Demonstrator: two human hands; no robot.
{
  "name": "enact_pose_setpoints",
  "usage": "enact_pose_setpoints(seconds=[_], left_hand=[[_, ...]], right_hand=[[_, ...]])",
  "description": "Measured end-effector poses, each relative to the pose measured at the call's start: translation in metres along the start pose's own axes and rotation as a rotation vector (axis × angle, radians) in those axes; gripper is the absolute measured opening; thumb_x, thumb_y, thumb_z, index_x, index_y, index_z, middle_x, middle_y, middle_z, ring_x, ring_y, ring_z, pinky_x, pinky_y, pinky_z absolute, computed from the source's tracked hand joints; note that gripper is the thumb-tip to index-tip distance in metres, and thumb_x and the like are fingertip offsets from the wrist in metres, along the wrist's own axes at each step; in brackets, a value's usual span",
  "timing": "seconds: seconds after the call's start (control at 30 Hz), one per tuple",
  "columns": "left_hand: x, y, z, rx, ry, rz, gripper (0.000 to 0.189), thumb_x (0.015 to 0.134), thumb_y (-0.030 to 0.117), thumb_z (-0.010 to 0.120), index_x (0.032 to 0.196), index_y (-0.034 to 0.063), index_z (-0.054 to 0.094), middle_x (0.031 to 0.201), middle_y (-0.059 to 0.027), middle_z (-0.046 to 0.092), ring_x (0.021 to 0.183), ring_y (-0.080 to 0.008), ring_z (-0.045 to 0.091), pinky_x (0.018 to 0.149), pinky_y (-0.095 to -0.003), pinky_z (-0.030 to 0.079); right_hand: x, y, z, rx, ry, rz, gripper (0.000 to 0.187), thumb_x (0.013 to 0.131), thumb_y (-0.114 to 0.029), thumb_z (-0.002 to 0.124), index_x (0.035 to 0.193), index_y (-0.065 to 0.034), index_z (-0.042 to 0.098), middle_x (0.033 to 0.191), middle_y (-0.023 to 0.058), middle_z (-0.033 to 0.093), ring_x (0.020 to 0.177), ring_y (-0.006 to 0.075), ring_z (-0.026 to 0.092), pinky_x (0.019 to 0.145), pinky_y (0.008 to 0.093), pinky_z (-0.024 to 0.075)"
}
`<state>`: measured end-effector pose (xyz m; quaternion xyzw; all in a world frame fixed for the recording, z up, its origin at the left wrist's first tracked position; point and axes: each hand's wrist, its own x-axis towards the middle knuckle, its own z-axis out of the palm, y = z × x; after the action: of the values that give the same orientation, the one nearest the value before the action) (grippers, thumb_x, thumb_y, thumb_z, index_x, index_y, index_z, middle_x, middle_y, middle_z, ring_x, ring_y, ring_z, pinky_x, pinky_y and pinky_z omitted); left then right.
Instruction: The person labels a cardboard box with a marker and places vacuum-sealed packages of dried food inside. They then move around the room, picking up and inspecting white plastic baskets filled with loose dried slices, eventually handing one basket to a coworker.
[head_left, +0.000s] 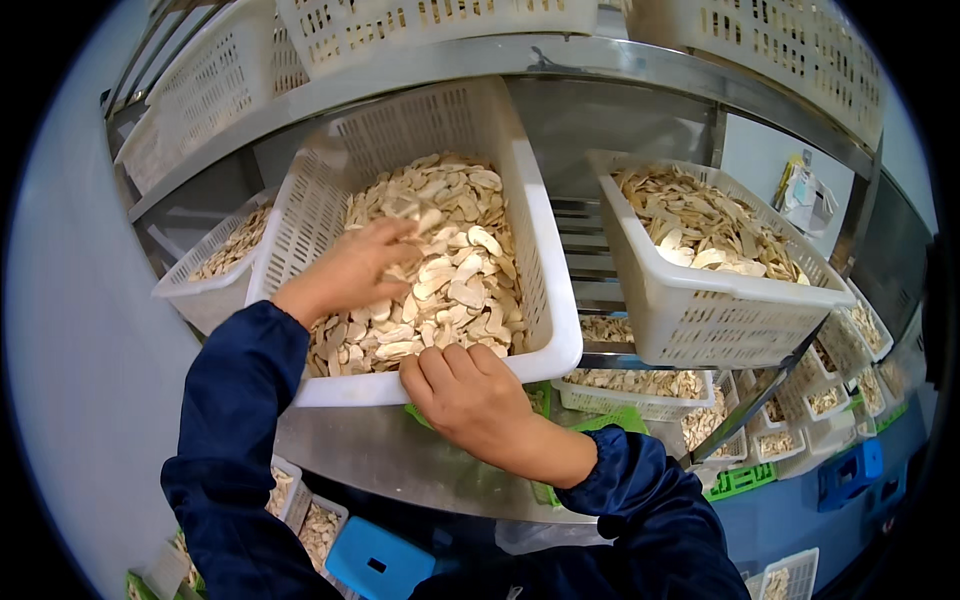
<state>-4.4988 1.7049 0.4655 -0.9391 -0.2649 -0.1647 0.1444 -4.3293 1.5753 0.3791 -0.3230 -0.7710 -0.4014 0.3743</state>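
Observation:
A white perforated plastic basket (544, 289) sits tilted towards me on a metal rack, its near rim jutting out. Inside lies a heap of pale, oblong dried slices (465, 281) with browner edges; what they are cut from I cannot tell. My left hand (360, 266) reaches over the basket's left side, its fingers apart at the slices and slightly blurred. Whether a slice is pinched at the fingertips is unclear. The fingers of my right hand (472, 397) are hooked over the near rim, gripping it.
To the right stands another basket of slices (727, 300), and a smaller one (217, 262) is at the left. A metal shelf beam (570, 56) crosses above, carrying more baskets. Below are a steel surface (390, 450), a blue plastic stool (379, 559) and several filled baskets.

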Motion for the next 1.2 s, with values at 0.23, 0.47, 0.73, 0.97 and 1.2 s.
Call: enact_pose_setpoints(seconds=[0.23,0.47,0.73,0.97,1.2], left_hand=[[-0.043,-0.042,-0.010,-0.066,0.104,-0.372,0.037,0.077,0.016,0.058,0.112,0.0060,0.054,0.128,-0.0162,0.043,0.112,-0.0340,0.046,0.092,-0.0356,0.039],[-0.055,-0.010,-0.012,0.019,0.266,-0.264,0.037,0.081,0.014,0.057,0.117,0.0069,0.051,0.128,-0.0142,0.044,0.117,-0.0302,0.043,0.098,-0.0345,0.033],[-0.057,0.010,0.006,0.212,0.476,-0.243,0.040,0.094,0.027,0.032,0.117,0.0000,0.051,0.117,-0.0129,0.054,0.111,-0.0255,0.049,0.097,-0.0350,0.031],[-0.086,-0.074,0.026,0.372,0.503,-0.167,0.061,0.093,0.045,0.019,0.116,-0.0019,0.050,0.115,-0.0153,0.055,0.112,-0.0294,0.047,0.099,-0.0392,0.030],[-0.075,0.058,0.043,0.389,0.909,-0.241,0.049,0.094,0.031,0.037,0.121,-0.0088,0.042,0.127,-0.0221,0.042,0.118,-0.0339,0.040,0.101,-0.0426,0.029]], right_hand=[[0.003,-0.004,-0.007,0.041,-0.029,0.036,0.015,0.065,-0.014,0.054,0.078,-0.0070,0.052,0.067,0.0024,0.042,0.061,0.0150,0.045,0.055,0.0265,0.0350],[0.021,0.031,0.006,0.102,0.043,0.113,0.011,0.063,-0.011,0.056,0.072,-0.0075,0.050,0.067,0.0050,0.048,0.066,0.0200,0.052,0.061,0.0321,0.0389],[0.042,0.046,0.011,-0.021,-0.221,0.163,0.014,0.070,-0.019,0.058,0.078,-0.0106,0.065,0.080,0.0063,0.063,0.078,0.0207,0.058,0.067,0.0351,0.0366],[-0.009,0.034,0.012,0.176,0.318,0.003,0.021,0.070,-0.022,0.056,0.083,-0.0061,0.061,0.089,0.0124,0.058,0.086,0.0248,0.054,0.081,0.0449,0.0366],[-0.212,0.056,-0.108,0.756,-0.075,-0.032,0.024,0.077,-0.013,0.051,0.097,0.0000,0.053,0.106,0.0171,0.053,0.079,0.0214,0.056,0.062,0.0307,0.0447]])
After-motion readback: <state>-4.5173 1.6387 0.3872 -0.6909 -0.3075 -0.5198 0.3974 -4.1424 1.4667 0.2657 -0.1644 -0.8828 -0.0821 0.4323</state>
